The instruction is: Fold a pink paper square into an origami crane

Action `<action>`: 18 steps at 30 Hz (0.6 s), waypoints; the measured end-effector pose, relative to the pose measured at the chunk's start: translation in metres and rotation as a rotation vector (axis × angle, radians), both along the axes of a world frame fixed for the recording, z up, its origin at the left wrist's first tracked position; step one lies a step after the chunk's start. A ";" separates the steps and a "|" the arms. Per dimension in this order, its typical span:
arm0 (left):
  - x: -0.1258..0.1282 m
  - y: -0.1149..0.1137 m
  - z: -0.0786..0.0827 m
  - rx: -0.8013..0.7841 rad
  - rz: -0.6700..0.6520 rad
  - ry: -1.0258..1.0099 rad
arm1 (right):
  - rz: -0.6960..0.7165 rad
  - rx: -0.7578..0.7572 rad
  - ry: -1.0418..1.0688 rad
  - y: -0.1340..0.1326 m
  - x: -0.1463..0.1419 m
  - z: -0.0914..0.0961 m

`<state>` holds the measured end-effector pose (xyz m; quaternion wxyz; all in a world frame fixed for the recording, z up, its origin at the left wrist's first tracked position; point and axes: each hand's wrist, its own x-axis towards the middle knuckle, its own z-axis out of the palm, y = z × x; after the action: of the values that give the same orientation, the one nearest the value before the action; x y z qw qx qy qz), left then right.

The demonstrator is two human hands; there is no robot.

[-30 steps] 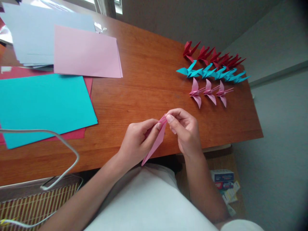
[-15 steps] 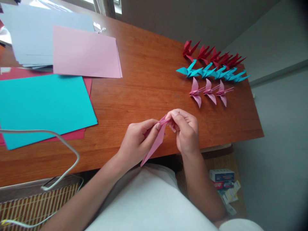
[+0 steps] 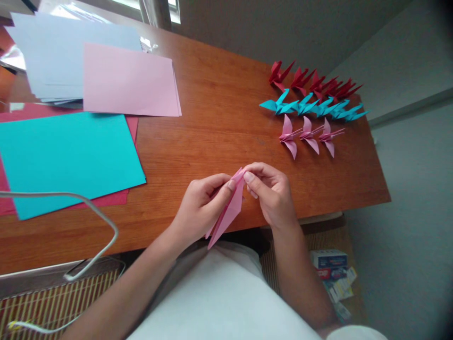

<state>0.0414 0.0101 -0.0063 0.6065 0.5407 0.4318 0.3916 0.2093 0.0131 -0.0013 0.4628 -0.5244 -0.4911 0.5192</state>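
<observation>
A narrow, pointed piece of folded pink paper (image 3: 230,212) is held between both hands near the table's front edge, its long tips hanging down toward the shirt. My left hand (image 3: 203,200) pinches it between thumb and fingers on its left side. At its upper end my right hand (image 3: 271,191) grips the paper with thumb and forefinger. The fingertips cover part of the upper folds. Beyond my right hand, three pink paper cranes (image 3: 289,137) stand in a row.
Rows of blue cranes (image 3: 283,105) and red cranes (image 3: 278,75) stand behind the pink ones. On the left lie pink sheets (image 3: 132,80), pale blue sheets (image 3: 53,61), turquoise sheets (image 3: 71,160) and red sheets (image 3: 132,127). A white cable (image 3: 106,222) crosses the table's front-left edge.
My right hand's fingertips have shifted slightly left along the paper's upper end. The folded paper has turned a little, and a second lower tip now shows.
</observation>
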 end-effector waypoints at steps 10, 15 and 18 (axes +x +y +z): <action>0.000 -0.001 -0.001 0.092 -0.002 0.047 | 0.059 0.130 -0.273 -0.002 -0.003 0.016; 0.001 -0.002 -0.003 0.045 0.091 0.017 | 0.040 0.153 -0.293 -0.004 -0.006 0.017; 0.002 -0.001 -0.004 0.018 0.145 -0.014 | 0.009 0.144 -0.291 -0.006 -0.008 0.013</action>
<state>0.0429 0.0087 -0.0098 0.5746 0.5109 0.4621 0.4420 0.2017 0.0074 0.0117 0.4208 -0.5572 -0.5913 0.4035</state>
